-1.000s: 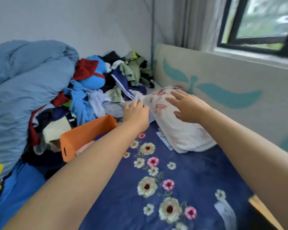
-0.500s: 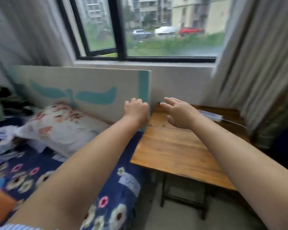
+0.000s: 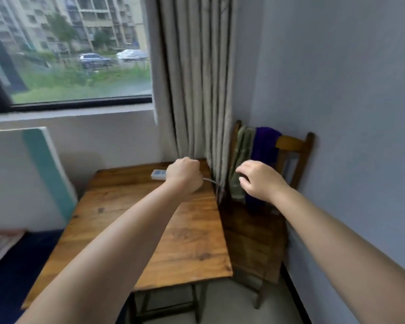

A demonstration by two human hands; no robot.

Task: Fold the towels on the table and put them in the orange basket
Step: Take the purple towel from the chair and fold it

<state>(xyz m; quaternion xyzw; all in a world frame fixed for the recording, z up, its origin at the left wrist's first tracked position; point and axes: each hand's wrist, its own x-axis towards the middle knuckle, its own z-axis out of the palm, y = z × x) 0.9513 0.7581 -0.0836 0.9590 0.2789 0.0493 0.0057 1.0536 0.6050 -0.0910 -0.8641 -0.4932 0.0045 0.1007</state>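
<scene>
Here the left hand (image 3: 184,176) hovers curled in a fist over the far end of the wooden table (image 3: 173,230), holding nothing, while the right hand (image 3: 258,180) reaches loose-fingered, seemingly just short of the green towel (image 3: 240,160) and purple towel (image 3: 263,146) draped on the chair (image 3: 292,146) beyond it.
</scene>
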